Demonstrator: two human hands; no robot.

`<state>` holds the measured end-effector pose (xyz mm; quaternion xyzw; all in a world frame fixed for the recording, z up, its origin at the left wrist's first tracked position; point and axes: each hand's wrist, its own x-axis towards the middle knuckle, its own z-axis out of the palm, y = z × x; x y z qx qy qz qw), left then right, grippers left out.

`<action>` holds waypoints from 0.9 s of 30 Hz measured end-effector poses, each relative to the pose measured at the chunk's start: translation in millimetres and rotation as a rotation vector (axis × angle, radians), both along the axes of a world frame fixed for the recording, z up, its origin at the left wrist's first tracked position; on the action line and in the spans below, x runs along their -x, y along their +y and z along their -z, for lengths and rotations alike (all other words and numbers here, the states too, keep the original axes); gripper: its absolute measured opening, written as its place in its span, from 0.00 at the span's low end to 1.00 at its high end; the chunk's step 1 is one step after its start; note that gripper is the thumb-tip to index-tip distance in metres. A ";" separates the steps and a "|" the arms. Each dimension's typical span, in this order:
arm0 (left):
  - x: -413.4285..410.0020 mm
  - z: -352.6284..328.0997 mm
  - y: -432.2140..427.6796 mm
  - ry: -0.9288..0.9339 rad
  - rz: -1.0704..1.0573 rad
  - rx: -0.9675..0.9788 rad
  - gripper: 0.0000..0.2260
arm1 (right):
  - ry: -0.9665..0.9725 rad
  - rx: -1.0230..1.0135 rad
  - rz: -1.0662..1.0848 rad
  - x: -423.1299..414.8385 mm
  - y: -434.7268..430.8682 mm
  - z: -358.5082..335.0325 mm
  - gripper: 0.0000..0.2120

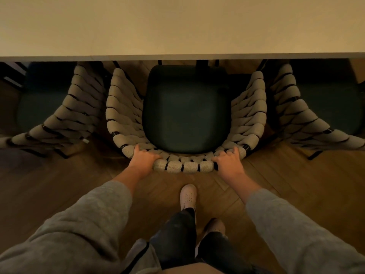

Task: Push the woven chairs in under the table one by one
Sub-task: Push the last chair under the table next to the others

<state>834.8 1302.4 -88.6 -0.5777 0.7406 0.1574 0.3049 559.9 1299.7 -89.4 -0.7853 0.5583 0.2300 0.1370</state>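
Middle chair (186, 115): armchair with curved back and sides of thick beige woven rope on a dark frame, dark green seat cushion. Stands directly ahead of the person, front of the seat just under the edge of the pale beige table (177, 26), back rim nearest the person.

Left hand (142, 158): closed over the top rim of the chair back at its left corner, fingers curled over the rope, thumb along the rim.

Right hand (229, 159): closed over the same rim at its right corner, fingers wrapped over the weave.

Left neighbouring woven chair (65, 113): same make, beside the middle one, seat partly under the table.

Right neighbouring woven chair (308, 111): same make, likewise partly under the table.

Floor (296, 184): brown wooden boards in herringbone pattern.

Person: grey sleeves, dark trousers, pale perforated shoes (188, 195), standing close behind the middle chair.
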 end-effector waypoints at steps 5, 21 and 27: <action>3.6 -0.3 -10.9 0.013 -0.009 0.021 0.18 | -0.035 -0.007 0.032 2.2 -14.5 0.2 0.17; 20.3 4.3 -56.8 0.051 -0.051 0.062 0.18 | -0.006 -0.031 -0.024 19.5 -74.5 -4.3 0.17; 21.0 7.0 -57.8 0.051 -0.059 0.063 0.18 | -0.013 -0.033 -0.050 21.7 -76.4 -4.2 0.17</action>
